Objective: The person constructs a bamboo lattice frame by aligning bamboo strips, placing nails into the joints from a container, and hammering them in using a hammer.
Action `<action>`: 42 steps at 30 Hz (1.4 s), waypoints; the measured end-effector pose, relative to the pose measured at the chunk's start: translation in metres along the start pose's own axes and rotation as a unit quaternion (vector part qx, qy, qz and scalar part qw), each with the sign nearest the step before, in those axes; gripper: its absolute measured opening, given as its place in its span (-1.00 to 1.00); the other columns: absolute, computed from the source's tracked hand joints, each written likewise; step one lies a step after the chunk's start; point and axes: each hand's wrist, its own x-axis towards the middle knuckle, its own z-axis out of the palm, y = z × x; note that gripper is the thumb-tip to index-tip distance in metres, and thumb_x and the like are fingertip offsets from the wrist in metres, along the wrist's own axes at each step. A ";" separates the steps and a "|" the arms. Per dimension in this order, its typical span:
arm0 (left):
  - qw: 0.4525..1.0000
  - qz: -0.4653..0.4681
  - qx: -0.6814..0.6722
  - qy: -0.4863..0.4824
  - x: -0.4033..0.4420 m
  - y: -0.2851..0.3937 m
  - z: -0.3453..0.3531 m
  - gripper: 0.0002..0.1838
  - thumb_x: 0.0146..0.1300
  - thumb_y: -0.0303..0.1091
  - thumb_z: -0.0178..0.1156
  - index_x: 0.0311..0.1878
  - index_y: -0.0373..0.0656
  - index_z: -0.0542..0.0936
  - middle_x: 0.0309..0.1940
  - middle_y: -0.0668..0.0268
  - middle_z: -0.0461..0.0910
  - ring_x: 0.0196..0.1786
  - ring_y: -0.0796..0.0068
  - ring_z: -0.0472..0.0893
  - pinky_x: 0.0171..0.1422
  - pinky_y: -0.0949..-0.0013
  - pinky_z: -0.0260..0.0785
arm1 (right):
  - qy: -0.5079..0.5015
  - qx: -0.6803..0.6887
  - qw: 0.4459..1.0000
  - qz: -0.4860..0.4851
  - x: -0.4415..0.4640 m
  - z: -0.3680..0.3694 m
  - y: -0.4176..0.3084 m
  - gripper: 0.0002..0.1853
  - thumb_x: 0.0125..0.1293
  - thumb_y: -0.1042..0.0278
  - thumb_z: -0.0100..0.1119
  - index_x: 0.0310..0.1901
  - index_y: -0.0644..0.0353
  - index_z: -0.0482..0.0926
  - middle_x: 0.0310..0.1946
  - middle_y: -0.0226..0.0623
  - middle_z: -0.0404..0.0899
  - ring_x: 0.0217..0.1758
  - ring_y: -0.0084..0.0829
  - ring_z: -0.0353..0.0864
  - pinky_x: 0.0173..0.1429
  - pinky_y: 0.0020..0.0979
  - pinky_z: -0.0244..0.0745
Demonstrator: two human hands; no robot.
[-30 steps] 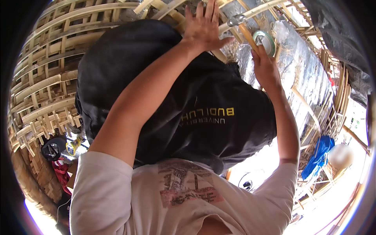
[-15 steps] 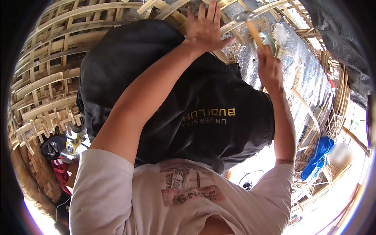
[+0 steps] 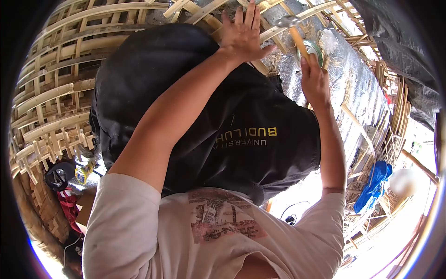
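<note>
Pale bamboo lattice (image 3: 81, 85) fills the view from nine o'clock round to twelve, its strips crossing over and under, with short cut ends sticking out near nine. Just past twelve, the left hand (image 3: 242, 39) is pressed on the strips with its fingers spread, grasping nothing that shows. Toward one o'clock the right hand (image 3: 317, 81) has its fingers wrapped round the wooden handle of a hammer (image 3: 298, 41); the metal head points up toward twelve, over a lattice strip, and whether it touches cannot be told. Close by the handle sits a green-rimmed round item (image 3: 316, 47), partly covered by it. Crinkled silver sheeting (image 3: 357, 69) forms the surface at one to two o'clock, scattered with fibres and slivers, and dark plastic (image 3: 395, 51) hangs beyond it. Black fabric (image 3: 148, 60) with upside-down lettering covers the middle, above the white shirt (image 3: 125, 214) at six. Toward four lies a blue bundle (image 3: 373, 186) among loose bamboo sticks (image 3: 371, 228), in glaring light. Toward eight, a black cap (image 3: 59, 176), a yellow roll-like item (image 3: 82, 173) and red cloth (image 3: 69, 209) sit near a woven panel (image 3: 42, 209).
</note>
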 end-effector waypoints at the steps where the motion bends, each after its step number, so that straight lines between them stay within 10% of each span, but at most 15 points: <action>1: 1.000 0.002 0.004 0.005 -0.001 -0.001 -0.001 0.07 0.34 0.51 -0.13 0.63 -0.17 0.08 0.70 0.19 -0.22 0.66 0.02 -0.05 0.63 -0.28 -0.20 | 0.044 0.011 0.998 -0.036 0.000 -0.003 -0.002 -0.77 0.58 0.21 0.01 -0.05 0.22 0.42 -0.56 0.07 0.61 -0.42 0.23 0.65 -0.44 0.10 0.47; 6: 1.000 0.013 0.023 0.004 0.003 -0.002 0.003 0.05 0.34 0.50 -0.12 0.63 -0.15 0.10 0.70 0.18 -0.20 0.66 -0.01 -0.06 0.64 -0.29 -0.21 | 0.219 -0.074 0.955 -0.186 -0.005 0.021 0.032 -0.81 0.56 0.34 0.06 0.01 0.28 0.47 -0.60 0.01 0.56 -0.51 0.07 0.66 -0.52 -0.07 0.49; 11: 1.000 0.009 -0.007 0.026 0.000 0.001 0.001 0.08 0.33 0.49 -0.09 0.63 -0.20 0.05 0.69 0.15 -0.18 0.65 -0.02 -0.02 0.62 -0.34 -0.19 | -0.042 0.003 0.999 -0.016 0.010 0.007 0.024 -0.59 0.57 0.05 0.00 0.14 0.27 0.46 -0.37 0.27 0.64 -0.28 0.36 0.63 -0.29 0.15 0.56; 17: 0.979 -0.050 0.098 0.174 0.003 0.009 0.041 0.06 0.35 0.48 -0.10 0.63 -0.20 0.06 0.69 0.15 -0.18 0.65 -0.04 -0.03 0.63 -0.29 -0.17 | 0.135 0.014 0.981 -0.142 0.005 0.003 0.026 -0.73 0.57 0.24 0.05 0.05 0.30 0.45 -0.62 0.03 0.57 -0.55 0.16 0.64 -0.54 0.01 0.46; 18: 1.000 -0.003 0.006 0.007 0.001 0.000 0.006 0.06 0.35 0.48 -0.11 0.63 -0.20 0.06 0.69 0.15 -0.18 0.65 -0.03 -0.03 0.62 -0.28 -0.16 | 0.163 0.040 0.970 -0.174 0.004 -0.008 0.009 -0.81 0.54 0.34 0.09 0.01 0.29 0.43 -0.70 -0.08 0.48 -0.66 -0.03 0.62 -0.65 -0.11 0.38; 21: 1.000 0.010 0.018 0.005 0.004 -0.002 0.004 0.06 0.36 0.48 -0.11 0.63 -0.20 0.06 0.70 0.16 -0.19 0.64 -0.02 -0.02 0.61 -0.27 -0.13 | 0.159 0.045 0.978 -0.130 0.002 -0.008 0.008 -0.82 0.54 0.35 0.08 -0.01 0.29 0.43 -0.70 -0.08 0.48 -0.68 -0.03 0.60 -0.65 -0.11 0.39; 26: 0.999 0.001 -0.002 0.032 0.001 0.002 0.017 0.11 0.34 0.49 -0.09 0.65 -0.23 -0.03 0.69 0.16 -0.20 0.63 0.05 0.02 0.60 -0.28 -0.11 | -0.038 -0.041 0.998 0.003 0.001 0.005 0.012 -0.68 0.56 0.05 0.02 0.09 0.12 0.46 -0.37 0.29 0.64 -0.16 0.34 0.65 -0.12 0.26 0.51; 34: 0.992 -0.005 -0.019 0.121 0.009 0.001 0.046 0.15 0.30 0.51 -0.05 0.64 -0.26 -0.04 0.68 0.15 -0.15 0.58 0.02 0.11 0.56 -0.32 -0.09 | 0.121 -0.002 0.990 -0.076 0.000 -0.010 0.009 -0.75 0.55 0.14 0.06 -0.06 0.17 0.48 -0.54 0.10 0.61 -0.43 0.20 0.67 -0.49 0.07 0.50; 42: 0.993 -0.004 -0.011 0.118 0.010 0.003 0.044 0.15 0.29 0.50 -0.01 0.63 -0.28 -0.01 0.68 0.16 -0.11 0.59 0.04 0.12 0.59 -0.24 -0.05 | -0.023 -0.052 0.998 -0.010 -0.002 0.010 0.009 -0.72 0.55 0.06 0.01 0.05 0.08 0.48 -0.41 0.20 0.65 -0.24 0.31 0.66 -0.18 0.22 0.53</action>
